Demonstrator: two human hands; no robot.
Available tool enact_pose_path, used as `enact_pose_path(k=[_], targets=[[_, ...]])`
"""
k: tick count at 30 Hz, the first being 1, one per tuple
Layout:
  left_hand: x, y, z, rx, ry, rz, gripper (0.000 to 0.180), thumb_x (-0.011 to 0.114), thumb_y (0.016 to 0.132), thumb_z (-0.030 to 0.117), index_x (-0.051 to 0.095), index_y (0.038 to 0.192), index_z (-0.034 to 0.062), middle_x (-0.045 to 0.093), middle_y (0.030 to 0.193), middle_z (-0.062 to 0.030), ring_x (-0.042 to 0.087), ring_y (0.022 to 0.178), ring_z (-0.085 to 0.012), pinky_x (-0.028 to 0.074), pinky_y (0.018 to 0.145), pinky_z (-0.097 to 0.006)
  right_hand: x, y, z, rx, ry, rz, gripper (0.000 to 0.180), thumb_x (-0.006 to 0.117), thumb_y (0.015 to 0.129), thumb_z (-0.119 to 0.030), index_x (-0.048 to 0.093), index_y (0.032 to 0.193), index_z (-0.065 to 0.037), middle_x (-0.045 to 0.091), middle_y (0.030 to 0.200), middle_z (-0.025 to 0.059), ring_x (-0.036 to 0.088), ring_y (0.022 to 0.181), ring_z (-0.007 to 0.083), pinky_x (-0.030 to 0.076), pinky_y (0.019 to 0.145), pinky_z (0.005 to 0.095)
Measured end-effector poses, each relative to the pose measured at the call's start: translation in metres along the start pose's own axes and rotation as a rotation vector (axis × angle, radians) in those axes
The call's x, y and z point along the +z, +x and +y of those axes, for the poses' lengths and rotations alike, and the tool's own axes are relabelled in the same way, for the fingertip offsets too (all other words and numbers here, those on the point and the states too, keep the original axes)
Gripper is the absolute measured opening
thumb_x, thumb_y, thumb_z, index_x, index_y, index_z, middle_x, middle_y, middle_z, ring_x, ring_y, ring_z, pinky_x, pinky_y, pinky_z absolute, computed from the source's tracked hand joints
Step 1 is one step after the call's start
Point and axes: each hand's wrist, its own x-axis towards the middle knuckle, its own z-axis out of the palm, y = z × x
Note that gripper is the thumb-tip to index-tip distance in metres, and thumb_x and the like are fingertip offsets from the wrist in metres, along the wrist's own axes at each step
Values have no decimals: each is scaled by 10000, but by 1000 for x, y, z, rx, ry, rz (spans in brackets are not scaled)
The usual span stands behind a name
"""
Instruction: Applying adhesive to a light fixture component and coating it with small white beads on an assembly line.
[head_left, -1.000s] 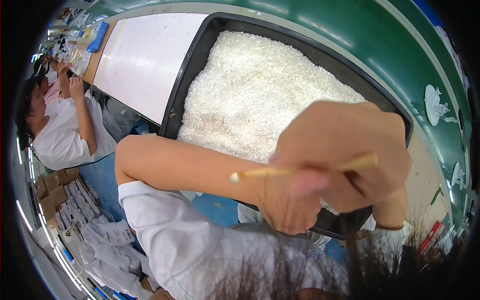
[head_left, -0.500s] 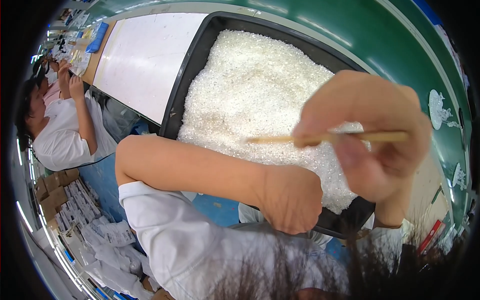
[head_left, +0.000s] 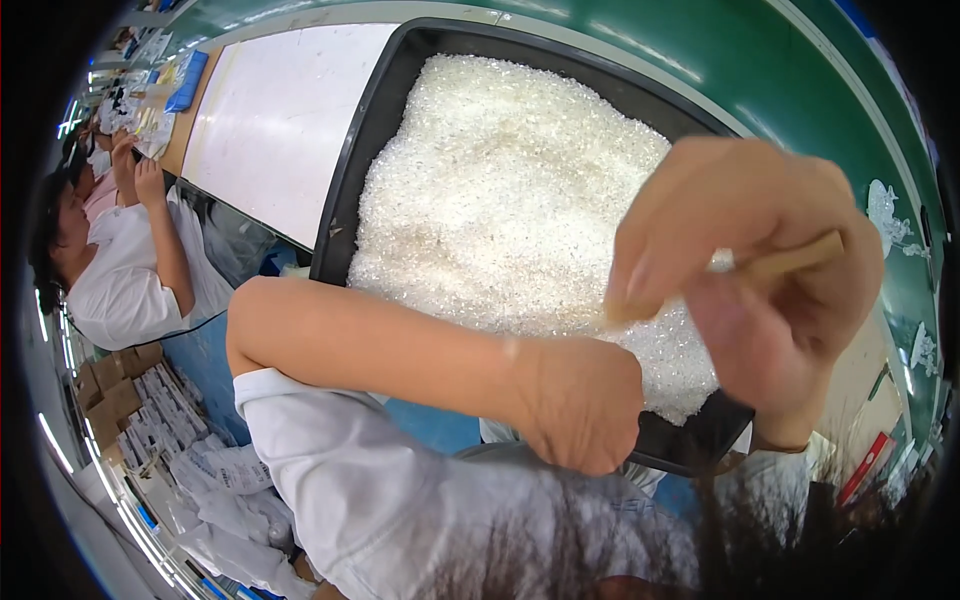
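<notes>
Right hand [head_left: 745, 270] pinching thin wooden stick [head_left: 797, 257] — slim, pale-yellow, blurred — above right part of bead heap. Left hand [head_left: 585, 405] curled, back upward, near tray's close edge; fingers hidden, cannot tell whether it grasps anything. Beads [head_left: 500, 170] tiny, glassy, grainy, mounded. Black tray [head_left: 343, 190] smooth, raised walls, rounded corners. Open room leftward — flat white board [head_left: 285, 120]; beyond far wall, glossy green tabletop [head_left: 750, 95].
</notes>
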Motion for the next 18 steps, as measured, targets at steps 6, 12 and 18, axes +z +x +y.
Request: enact_pose_path(k=[6, 12, 18], targets=[[-24, 14, 0, 105, 47, -90, 255, 611, 767, 168, 525, 530, 129, 539, 552, -8, 549, 498, -136, 416, 446, -286, -9, -4, -14, -5, 215, -161, 108, 535, 818, 14, 634, 848, 45, 657, 718, 136, 644, 593, 196, 540, 515, 283], [-17, 7, 1, 100, -3, -215, 179, 583, 785, 140, 575, 611, 101, 558, 598, -42, 562, 540, -169, 440, 479, -329, -15, -4, -1, -36, 433, -284, 119, 544, 708, 68, 655, 740, 38, 661, 670, 120, 661, 569, 200, 561, 468, 279], [5, -3, -2, 82, -42, -306, 140, 560, 801, 117, 617, 678, 79, 574, 636, -71, 573, 575, -196, 460, 506, -366, 15, -7, -12, 12, -58, 72, 117, 564, 692, 57, 657, 651, -2, 662, 643, 88, 662, 568, 200, 558, 470, 281]])
